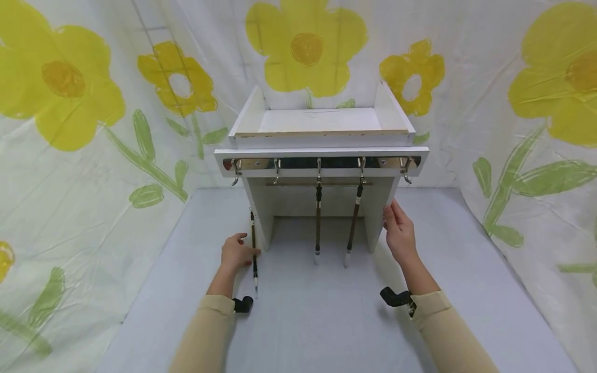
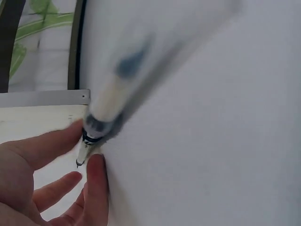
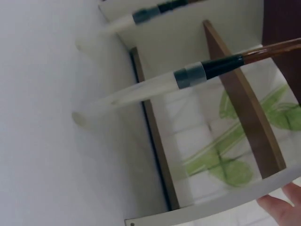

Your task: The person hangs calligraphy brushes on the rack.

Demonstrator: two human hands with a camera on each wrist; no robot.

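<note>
In the head view my left hand [image 1: 237, 253] pinches a calligraphy brush [image 1: 254, 243], bristles down, beside the left side panel of a white wooden rack [image 1: 322, 140]. The left wrist view shows its clear-capped brush end [image 2: 110, 101], with thumb and fingertips on either side of the handle beyond. My right hand [image 1: 400, 233] touches the rack's right side panel [image 1: 380, 207] from outside with its fingers. Two more calligraphy brushes, a middle one [image 1: 318, 217] and a right one [image 1: 355, 217], hang bristles down from the hooks.
The rack's front has a shiny metal strip [image 1: 303, 163] with several double hooks; the two left hooks and the rightmost one hold nothing. An open-topped shelf [image 1: 322, 120] forms its top. It stands on a pale table [image 1: 298, 321] before a flower-print curtain [image 1: 177, 77].
</note>
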